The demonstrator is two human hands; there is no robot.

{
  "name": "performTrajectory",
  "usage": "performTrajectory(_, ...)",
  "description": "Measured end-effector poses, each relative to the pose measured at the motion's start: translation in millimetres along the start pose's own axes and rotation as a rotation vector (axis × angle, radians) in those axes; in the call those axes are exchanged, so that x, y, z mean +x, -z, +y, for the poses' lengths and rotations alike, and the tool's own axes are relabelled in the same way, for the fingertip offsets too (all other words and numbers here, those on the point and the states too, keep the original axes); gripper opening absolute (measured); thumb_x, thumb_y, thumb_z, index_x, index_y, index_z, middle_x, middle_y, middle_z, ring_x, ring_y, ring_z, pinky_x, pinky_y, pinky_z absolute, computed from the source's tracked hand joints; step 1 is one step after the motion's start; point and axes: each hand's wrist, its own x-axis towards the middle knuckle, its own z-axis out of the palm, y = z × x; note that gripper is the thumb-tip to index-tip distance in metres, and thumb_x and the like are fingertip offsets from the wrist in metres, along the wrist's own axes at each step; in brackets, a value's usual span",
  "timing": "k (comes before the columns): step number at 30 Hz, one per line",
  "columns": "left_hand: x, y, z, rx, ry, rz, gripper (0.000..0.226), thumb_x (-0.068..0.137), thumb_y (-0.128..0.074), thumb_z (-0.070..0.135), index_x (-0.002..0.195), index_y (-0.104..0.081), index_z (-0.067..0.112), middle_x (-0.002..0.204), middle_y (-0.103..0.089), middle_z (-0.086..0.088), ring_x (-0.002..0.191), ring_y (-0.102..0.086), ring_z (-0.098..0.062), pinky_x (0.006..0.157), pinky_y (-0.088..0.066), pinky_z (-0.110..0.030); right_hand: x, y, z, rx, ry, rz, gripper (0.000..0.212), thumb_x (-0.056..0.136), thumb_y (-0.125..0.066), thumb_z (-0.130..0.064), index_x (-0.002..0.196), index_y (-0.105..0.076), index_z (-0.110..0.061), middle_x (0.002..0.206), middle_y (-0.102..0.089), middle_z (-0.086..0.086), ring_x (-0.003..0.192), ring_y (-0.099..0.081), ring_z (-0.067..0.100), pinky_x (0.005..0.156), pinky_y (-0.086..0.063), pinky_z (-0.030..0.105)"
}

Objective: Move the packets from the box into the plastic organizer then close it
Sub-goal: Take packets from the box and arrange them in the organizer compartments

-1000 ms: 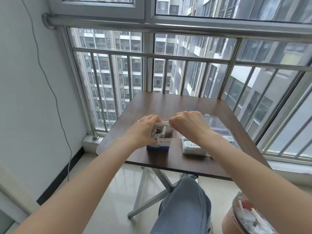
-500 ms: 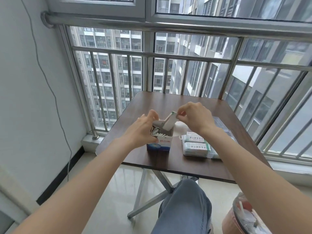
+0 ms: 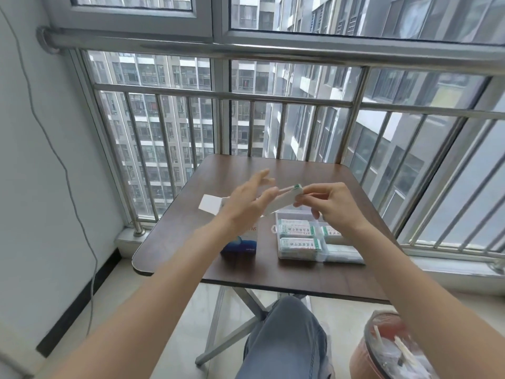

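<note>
Head view: right hand (image 3: 332, 207) pinches a white packet (image 3: 284, 199) above the desk (image 3: 300, 274), fingers curled on its far end. Left hand (image 3: 246, 206) fingers straight, spread, seemingly touching the packet's near end. Box (image 3: 240, 243) stands left, flap up; plastic organizer (image 3: 297, 255) just right, lid open, packets inside.

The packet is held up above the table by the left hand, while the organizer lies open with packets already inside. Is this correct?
Not quite: in the head view the right hand pinches the packet, not the left. The left hand is open beside it. The organizer does lie open with packets inside.
</note>
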Motion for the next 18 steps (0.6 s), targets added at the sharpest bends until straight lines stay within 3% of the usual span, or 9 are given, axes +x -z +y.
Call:
performTrajectory(2, 4.0, -10.2, 10.1, -0.066, 0.064, -0.132, 0.043, 0.101, -0.036, 0.032, 0.137, -0.044, 0.010, 0.125, -0.060, -0.007, 0.113, -0.057, -0.023, 0.094, -0.042, -0.033, -4.2, 5.9, 0.6, 0.050, 0.014, 0.013, 0.010, 0.084, -0.065, -0.001, 0.091, -0.071, -0.004, 0.067, -0.067, 0.007, 0.038, -0.041, 0.004, 0.041, -0.033, 0.010)
performTrajectory(3, 5.3, -15.9, 13.4, -0.163, 0.081, -0.191, 0.040, 0.101, -0.035, 0.030, 0.129, -0.053, 0.007, 0.110, -0.066, -0.010, 0.098, -0.065, -0.024, 0.085, -0.048, -0.032, -5.6, 9.2, 2.0, 0.057, 0.008, 0.025, 0.009, 0.084, -0.065, -0.002, 0.091, -0.071, -0.004, 0.068, -0.067, 0.008, 0.038, -0.043, 0.005, 0.040, -0.033, 0.011)
performTrajectory(6, 8.8, -32.5, 14.1, -0.317, 0.075, -0.202, 0.027, 0.101, -0.038, 0.023, 0.102, -0.063, 0.012, 0.077, -0.068, -0.007, 0.057, -0.062, -0.012, 0.057, -0.051, -0.022, -9.7, 20.0, 9.2, 0.064, -0.075, 0.047, 0.007, 0.085, -0.066, -0.007, 0.091, -0.070, -0.004, 0.070, -0.068, 0.008, 0.040, -0.049, 0.009, 0.040, -0.035, 0.017)
performTrajectory(11, 13.3, -60.7, 10.9, -0.384, 0.094, -0.139, 0.030, 0.101, -0.039, 0.016, 0.104, -0.063, -0.001, 0.077, -0.068, -0.011, 0.050, -0.060, -0.008, 0.051, -0.047, -0.017, -10.7, 33.2, 20.1, 0.196, -0.210, 0.042, 0.004, 0.085, -0.066, -0.008, 0.088, -0.067, -0.005, 0.073, -0.067, 0.009, 0.047, -0.055, 0.012, 0.045, -0.043, 0.018)
performTrajectory(14, 15.7, -74.3, 9.8, -0.430, 0.089, -0.123, 0.023, 0.099, -0.044, 0.011, 0.091, -0.063, 0.002, 0.070, -0.068, -0.006, 0.049, -0.062, -0.010, 0.048, -0.047, -0.018, -8.8, 36.6, 27.8, 0.251, -0.228, 0.056, 0.007, 0.080, -0.071, -0.008, 0.086, -0.068, -0.005, 0.072, -0.066, 0.007, 0.053, -0.057, 0.011, 0.051, -0.045, 0.018)
performTrajectory(18, 20.3, -82.4, 10.6, -0.464, 0.124, -0.065, 0.013, 0.094, -0.053, 0.004, 0.094, -0.060, -0.006, 0.072, -0.065, -0.011, 0.050, -0.065, -0.013, 0.047, -0.051, -0.020, -5.8, 41.2, 36.6, 0.251, -0.247, 0.071, 0.010, 0.079, -0.071, -0.005, 0.084, -0.071, -0.014, 0.068, -0.068, 0.000, 0.052, -0.058, 0.007, 0.050, -0.040, 0.013)
